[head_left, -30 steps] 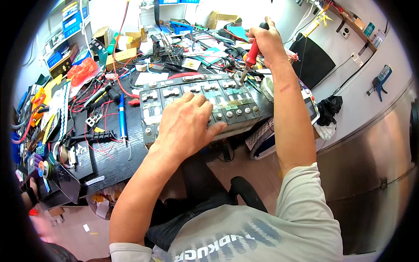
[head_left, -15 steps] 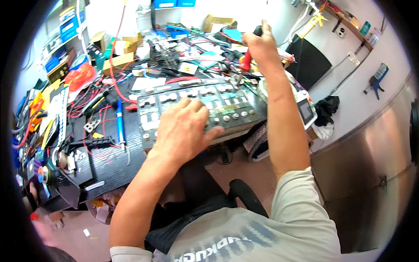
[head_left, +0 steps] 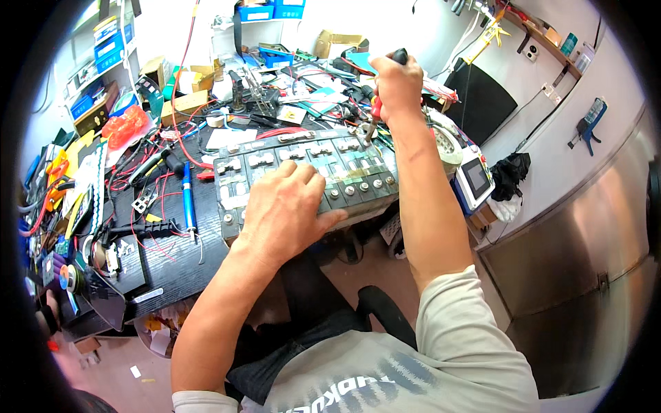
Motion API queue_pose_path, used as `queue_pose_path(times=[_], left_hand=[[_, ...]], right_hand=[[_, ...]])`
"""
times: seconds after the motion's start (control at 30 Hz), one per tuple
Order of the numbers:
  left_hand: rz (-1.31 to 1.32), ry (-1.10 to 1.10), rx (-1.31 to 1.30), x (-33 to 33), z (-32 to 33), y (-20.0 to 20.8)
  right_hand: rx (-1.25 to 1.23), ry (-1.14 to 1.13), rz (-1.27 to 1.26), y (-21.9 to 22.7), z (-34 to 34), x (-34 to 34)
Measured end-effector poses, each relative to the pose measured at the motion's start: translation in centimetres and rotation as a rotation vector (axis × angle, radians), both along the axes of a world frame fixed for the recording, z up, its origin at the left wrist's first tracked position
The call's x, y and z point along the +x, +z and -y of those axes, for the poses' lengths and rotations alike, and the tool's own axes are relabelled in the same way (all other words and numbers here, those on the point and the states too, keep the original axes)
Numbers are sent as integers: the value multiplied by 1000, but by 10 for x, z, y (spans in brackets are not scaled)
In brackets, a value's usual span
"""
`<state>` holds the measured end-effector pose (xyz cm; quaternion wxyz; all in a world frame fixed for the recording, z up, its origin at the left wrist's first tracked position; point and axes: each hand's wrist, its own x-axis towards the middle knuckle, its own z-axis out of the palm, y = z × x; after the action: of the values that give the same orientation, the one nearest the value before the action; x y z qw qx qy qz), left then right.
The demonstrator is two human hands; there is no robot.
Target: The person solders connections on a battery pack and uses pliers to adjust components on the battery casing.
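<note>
A long battery pack (head_left: 349,167) with metal terminals and connecting bars along its top lies at the table's front edge. My left hand (head_left: 286,206) rests on its near side, thumb stretched out and fingers over the top; the fingertips are partly hidden. My right hand (head_left: 401,86) is closed round the red and black handle of a screwdriver (head_left: 376,109). The tool stands nearly upright, its metal shaft reaching down to the pack's far right corner. Whether its tip sits on a terminal there is too small to tell.
Loose wires, tools and boxes crowd the black table (head_left: 172,259). A blue pen-like tool (head_left: 189,196) lies left of the pack, red cables (head_left: 281,132) behind it. A white device with a screen (head_left: 475,177) stands at the right. Another person's hand (head_left: 51,305) shows at far left.
My right hand with the screwdriver has come lower and slightly left, and the tool's shaft is nearer the pack's corner. My left hand stays on the pack.
</note>
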<state>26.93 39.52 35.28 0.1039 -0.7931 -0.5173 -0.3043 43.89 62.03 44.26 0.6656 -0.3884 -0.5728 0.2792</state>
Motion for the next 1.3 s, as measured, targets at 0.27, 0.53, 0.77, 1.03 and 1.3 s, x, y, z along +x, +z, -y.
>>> queue_pose_path(times=[0.27, 0.53, 0.77, 1.03, 1.3], left_hand=[[9, 6, -21, 2, -3, -4], [2, -26, -68, -5, 0, 3], [10, -85, -18, -8, -4, -1], [-3, -48, -84, -6, -2, 3], [15, -57, -78, -4, -2, 5]], right_hand=[[364, 109, -9, -39, 53, 21], [252, 307, -720, -39, 69, 69], [-70, 295, -429, 15, -9, 45], [-245, 373, -318, 28, -20, 57], [-205, 380, -260, 19, -4, 97]])
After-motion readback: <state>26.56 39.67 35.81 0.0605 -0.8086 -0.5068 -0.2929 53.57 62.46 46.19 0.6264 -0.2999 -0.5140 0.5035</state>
